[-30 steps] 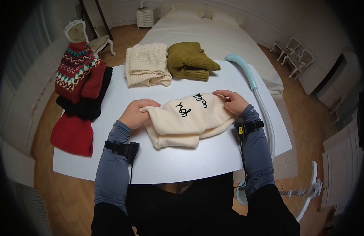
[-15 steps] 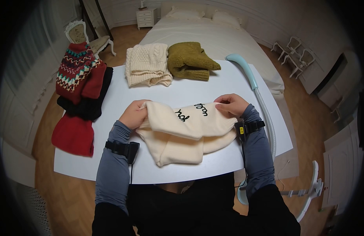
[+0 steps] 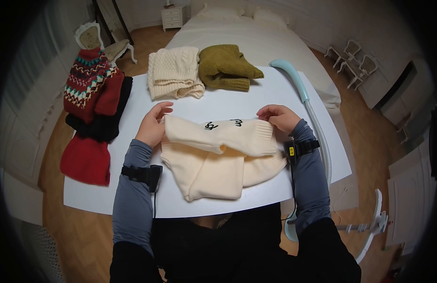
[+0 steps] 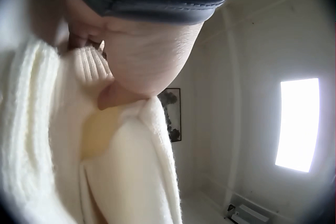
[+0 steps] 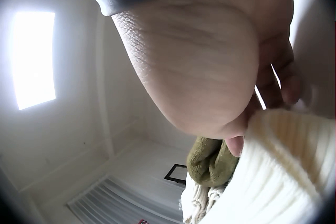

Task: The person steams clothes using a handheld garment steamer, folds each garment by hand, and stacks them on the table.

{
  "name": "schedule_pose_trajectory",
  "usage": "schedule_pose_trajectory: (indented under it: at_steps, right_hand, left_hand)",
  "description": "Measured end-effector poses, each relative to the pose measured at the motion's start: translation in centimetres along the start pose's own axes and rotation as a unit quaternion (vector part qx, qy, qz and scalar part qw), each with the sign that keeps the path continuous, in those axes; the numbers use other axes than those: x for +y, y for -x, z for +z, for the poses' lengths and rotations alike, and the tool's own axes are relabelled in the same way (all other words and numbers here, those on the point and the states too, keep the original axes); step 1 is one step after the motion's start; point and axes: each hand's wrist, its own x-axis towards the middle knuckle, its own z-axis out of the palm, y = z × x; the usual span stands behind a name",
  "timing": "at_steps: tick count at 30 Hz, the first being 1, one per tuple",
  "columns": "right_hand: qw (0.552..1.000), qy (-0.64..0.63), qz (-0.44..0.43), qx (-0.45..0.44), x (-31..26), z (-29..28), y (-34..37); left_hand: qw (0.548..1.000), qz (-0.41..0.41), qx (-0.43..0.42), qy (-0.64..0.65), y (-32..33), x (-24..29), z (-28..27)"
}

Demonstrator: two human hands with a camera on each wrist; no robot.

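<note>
A cream knit sweater with dark script lettering lies partly folded on the white table, its upper layer turned across the far half. My left hand is at the sweater's left end, fingers loosely extended past the edge; in the left wrist view the thumb touches the fabric. My right hand is at the ribbed right end, fingers slightly bent and apart. In the right wrist view, the right thumb tip lies beside the ribbing.
A folded cream cable-knit and an olive knit lie at the table's far side. Patterned red, black and red knits are piled on the left. A pale-blue steamer handle with its hose runs along the right edge.
The sweater's lettered layer has turned over away from me, showing more of the plain layer nearer me. My left hand has moved slightly away and its fingers have spread off the fabric.
</note>
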Motion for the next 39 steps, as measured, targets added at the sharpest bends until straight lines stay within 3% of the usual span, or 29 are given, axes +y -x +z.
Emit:
schedule_pose_trajectory:
  at_steps: [2,4,5,7,11,13,14,16,19,22,26,28,29,31,35,37,39]
  right_hand:
    - [1.0,0.006,-0.01,-0.023,-0.5,0.1,0.4]
    - [0.999,0.016,0.01,-0.028,-1.0,0.3,0.8]
    - [0.999,0.016,0.01,-0.028,-1.0,0.3,0.8]
    - [0.999,0.024,0.012,-0.026,-0.8,0.2,0.6]
    - [0.999,0.033,0.001,-0.028,-0.6,0.1,0.4]
    - [0.999,0.024,0.02,-0.039,-0.6,0.1,0.3]
    - [0.999,0.024,0.02,-0.038,-0.7,0.2,0.3]
    - [0.997,-0.04,0.057,-0.03,-0.9,0.5,0.4]
    - [0.997,-0.055,0.051,0.004,-0.6,0.5,0.3]
    - [1.0,-0.016,-0.003,-0.014,0.3,0.0,-0.4]
    - [0.999,0.02,0.011,-0.034,-1.0,0.2,0.8]
    - [0.993,0.001,0.0,-0.119,-1.6,0.2,1.3]
    - [0.993,0.001,0.0,-0.119,-1.8,0.2,1.5]
    - [0.984,0.072,-0.019,-0.16,-2.2,0.3,1.8]
    - [0.983,0.123,-0.03,-0.134,-2.3,1.4,2.0]
    - [0.975,0.166,-0.11,-0.102,-1.3,1.7,1.6]
    - [0.981,0.122,-0.109,-0.104,-0.3,1.2,0.5]
  left_hand:
    - [1.0,0.019,-0.013,0.011,0.5,1.3,0.1]
    - [0.989,-0.014,-0.133,0.059,1.1,2.3,0.1]
    - [0.989,-0.014,-0.133,0.06,1.1,2.3,0.0]
    - [0.977,0.125,-0.166,-0.042,1.0,2.2,-0.5]
    - [0.968,0.138,-0.202,-0.055,0.9,1.4,-1.3]
    - [0.977,-0.002,-0.206,0.054,0.5,0.6,-1.2]
    - [0.977,-0.001,-0.206,0.054,0.5,0.7,-0.9]
    - [0.984,-0.066,-0.073,0.148,0.6,1.0,0.3]
    - [0.983,-0.127,-0.004,0.134,0.2,1.1,0.5]
    - [0.996,-0.081,0.035,0.026,-1.5,-2.5,-0.9]
    - [0.996,-0.055,0.059,0.036,-1.2,-2.6,-0.8]
    - [0.997,-0.043,0.067,0.022,-1.3,-2.9,-0.9]
    - [0.997,-0.043,0.067,0.022,-1.3,-2.9,-0.9]
    - [0.997,-0.042,0.068,0.02,-1.2,-2.6,-0.8]
    - [0.996,-0.056,0.068,0.022,-0.9,-1.8,-0.5]
    - [0.996,-0.063,0.068,0.002,-0.9,-1.9,-0.5]
    - [0.996,-0.066,0.064,0.006,-1.0,-2.0,-0.6]
